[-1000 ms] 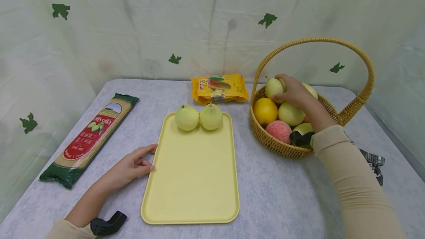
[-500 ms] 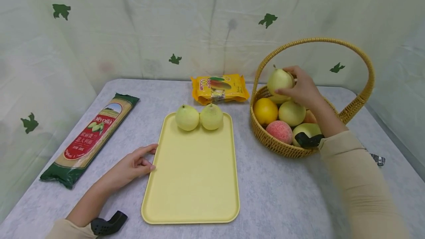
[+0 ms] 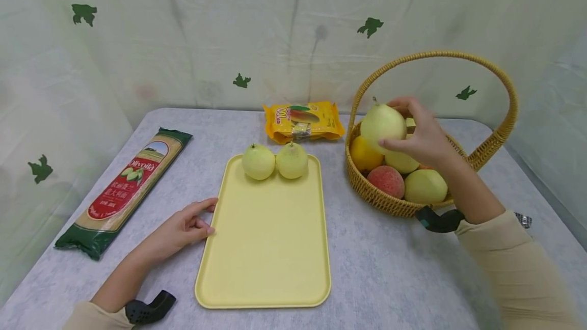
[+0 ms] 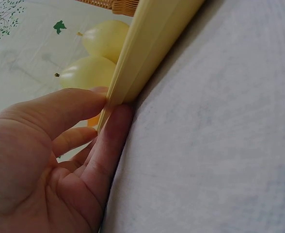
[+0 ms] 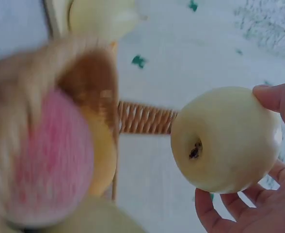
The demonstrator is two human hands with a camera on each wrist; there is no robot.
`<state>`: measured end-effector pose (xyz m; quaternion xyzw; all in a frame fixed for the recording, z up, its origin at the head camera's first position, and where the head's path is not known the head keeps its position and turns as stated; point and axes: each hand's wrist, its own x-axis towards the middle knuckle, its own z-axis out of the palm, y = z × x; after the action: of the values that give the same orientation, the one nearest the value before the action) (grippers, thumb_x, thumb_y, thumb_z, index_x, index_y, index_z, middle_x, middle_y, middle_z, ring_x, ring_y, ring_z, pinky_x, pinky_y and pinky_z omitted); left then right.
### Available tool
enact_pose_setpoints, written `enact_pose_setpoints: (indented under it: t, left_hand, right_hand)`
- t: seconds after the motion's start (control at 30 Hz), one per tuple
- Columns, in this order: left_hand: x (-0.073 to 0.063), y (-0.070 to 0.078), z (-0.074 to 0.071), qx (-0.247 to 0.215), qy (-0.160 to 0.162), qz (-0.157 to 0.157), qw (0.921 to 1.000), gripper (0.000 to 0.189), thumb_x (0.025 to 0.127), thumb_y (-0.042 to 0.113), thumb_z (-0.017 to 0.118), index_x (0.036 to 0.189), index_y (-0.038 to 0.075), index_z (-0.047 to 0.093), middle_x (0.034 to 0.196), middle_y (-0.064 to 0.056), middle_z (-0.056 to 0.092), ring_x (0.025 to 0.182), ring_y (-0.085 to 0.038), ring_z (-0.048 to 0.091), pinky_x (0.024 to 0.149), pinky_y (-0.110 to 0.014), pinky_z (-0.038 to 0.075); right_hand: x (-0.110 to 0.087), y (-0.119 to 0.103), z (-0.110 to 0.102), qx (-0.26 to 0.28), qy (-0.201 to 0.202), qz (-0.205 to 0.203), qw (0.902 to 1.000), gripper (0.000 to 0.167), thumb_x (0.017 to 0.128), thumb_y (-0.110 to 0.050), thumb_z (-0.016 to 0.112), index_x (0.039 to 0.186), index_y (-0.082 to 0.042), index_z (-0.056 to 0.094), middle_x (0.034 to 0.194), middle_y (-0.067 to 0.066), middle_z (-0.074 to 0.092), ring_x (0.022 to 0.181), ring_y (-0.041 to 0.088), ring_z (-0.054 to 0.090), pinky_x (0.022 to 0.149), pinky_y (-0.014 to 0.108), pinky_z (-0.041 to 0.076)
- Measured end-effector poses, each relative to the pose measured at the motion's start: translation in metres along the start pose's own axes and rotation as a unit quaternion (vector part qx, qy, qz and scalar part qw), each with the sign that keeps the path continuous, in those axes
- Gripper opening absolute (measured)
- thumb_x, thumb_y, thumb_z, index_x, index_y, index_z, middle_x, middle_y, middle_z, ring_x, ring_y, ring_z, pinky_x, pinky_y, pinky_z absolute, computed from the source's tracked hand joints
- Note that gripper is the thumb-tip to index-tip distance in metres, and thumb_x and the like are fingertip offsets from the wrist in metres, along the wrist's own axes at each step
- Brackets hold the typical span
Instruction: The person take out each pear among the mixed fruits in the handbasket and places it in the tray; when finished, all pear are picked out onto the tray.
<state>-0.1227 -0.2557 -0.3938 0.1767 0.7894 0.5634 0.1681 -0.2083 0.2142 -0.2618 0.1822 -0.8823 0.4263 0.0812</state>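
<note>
My right hand [image 3: 424, 134] grips a pale yellow-green pear [image 3: 382, 125], its stem up, above the left side of the wicker basket [image 3: 373, 195]. In the right wrist view, thumb and fingers curl round that pear [image 5: 229, 141]. My left hand [image 3: 181, 230] holds the left rim of the yellow tray [image 3: 266, 248]. The left wrist view shows the thumb on the rim and a finger beneath, pinching the tray edge [image 4: 142, 53]. Two pears, a left one [image 3: 259, 162] and a right one [image 3: 292, 161], stand side by side at the tray's far end.
Inside the basket lie an orange [image 3: 365, 155], a pink peach [image 3: 386, 181] and several pale pears [image 3: 425, 186]. Its tall handle [image 3: 435, 55] arches overhead. A yellow mango-printed packet [image 3: 302, 122] sits behind the tray, and a spaghetti bag [image 3: 126, 190] lies at the left.
The right hand has lifted the pear out from among the basket's fruit, then brought it slightly left and nearer. The left hand and tray have stayed in place.
</note>
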Motion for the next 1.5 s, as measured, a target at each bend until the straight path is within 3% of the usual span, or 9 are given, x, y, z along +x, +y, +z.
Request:
enact_pose_setpoints:
  t: [0.17,0.33,0.47,0.63,0.83,1.07,1.3,1.5]
  left_hand:
    - [-0.001,-0.001,-0.001,-0.007,-0.001,0.016,0.9998,0.062,0.087,0.002,0.057,0.138,-0.008,0.023,0.124,-0.024,0.031,0.075,-0.009,0.054,0.063,-0.021,0.045]
    - [-0.001,-0.002,0.000,-0.006,0.000,0.018,0.9998,0.062,0.087,0.002,0.057,0.137,-0.008,0.023,0.125,-0.024,0.031,0.075,-0.009,0.053,0.061,-0.021,0.044]
    - [-0.001,-0.001,0.000,-0.006,0.001,0.015,0.9999,0.063,0.087,0.003,0.057,0.137,-0.008,0.023,0.125,-0.024,0.031,0.074,-0.009,0.053,0.061,-0.021,0.044]
    - [-0.001,-0.001,0.001,-0.006,0.002,0.012,0.9999,0.063,0.087,0.004,0.058,0.138,-0.007,0.023,0.125,-0.023,0.031,0.075,-0.009,0.053,0.061,-0.021,0.044]
    - [0.000,-0.002,0.001,-0.007,0.001,0.008,0.9999,0.063,0.087,0.005,0.058,0.139,-0.004,0.024,0.126,-0.022,0.032,0.076,-0.011,0.054,0.063,-0.021,0.044]
    - [0.000,-0.002,0.000,0.000,0.003,-0.003,1.0000,0.064,0.087,0.008,0.059,0.139,-0.003,0.024,0.125,-0.020,0.033,0.076,-0.011,0.054,0.062,-0.022,0.044]
    - [0.000,-0.001,0.000,-0.008,-0.001,0.005,1.0000,0.063,0.087,0.006,0.058,0.139,-0.004,0.024,0.126,-0.022,0.031,0.076,-0.011,0.054,0.063,-0.022,0.044]
    - [0.000,0.000,0.001,-0.005,-0.003,-0.001,1.0000,0.063,0.087,0.007,0.058,0.139,-0.003,0.024,0.126,-0.022,0.031,0.077,-0.012,0.054,0.064,-0.022,0.045]
  right_hand:
    - [-0.007,-0.020,0.029,0.050,-0.028,-0.063,0.9964,0.067,0.071,-0.006,0.075,0.129,-0.006,0.041,0.120,0.008,0.045,0.102,0.020,0.045,0.080,0.041,0.042]
    - [-0.010,-0.040,0.069,0.113,-0.065,-0.114,0.9850,0.069,0.069,-0.007,0.077,0.130,-0.009,0.044,0.122,0.005,0.042,0.104,0.019,0.043,0.083,0.039,0.043]
    - [-0.008,-0.053,0.103,0.159,-0.090,-0.130,0.9744,0.069,0.068,-0.007,0.077,0.129,-0.010,0.044,0.123,0.003,0.042,0.106,0.017,0.041,0.083,0.036,0.044]
    - [-0.005,-0.061,0.147,0.196,-0.097,-0.120,0.9684,0.068,0.068,-0.007,0.078,0.127,-0.010,0.045,0.124,0.001,0.043,0.109,0.014,0.042,0.084,0.033,0.043]
    - [-0.002,-0.053,0.188,0.214,-0.112,-0.088,0.9665,0.069,0.067,-0.007,0.078,0.127,-0.006,0.044,0.125,0.002,0.044,0.111,0.012,0.042,0.084,0.031,0.043]
    - [-0.002,-0.039,0.209,0.193,-0.141,-0.052,0.9696,0.067,0.069,-0.007,0.078,0.126,-0.006,0.043,0.125,0.005,0.045,0.109,0.016,0.046,0.082,0.029,0.044]
    - [-0.004,-0.032,0.217,0.203,-0.171,-0.063,0.9620,0.066,0.069,-0.002,0.076,0.125,-0.004,0.042,0.127,0.007,0.043,0.115,0.021,0.043,0.080,0.029,0.045]
    - [-0.008,-0.032,0.221,0.180,-0.172,-0.080,0.9652,0.067,0.069,-0.007,0.077,0.127,-0.009,0.042,0.126,0.002,0.042,0.105,0.019,0.045,0.074,0.025,0.046]
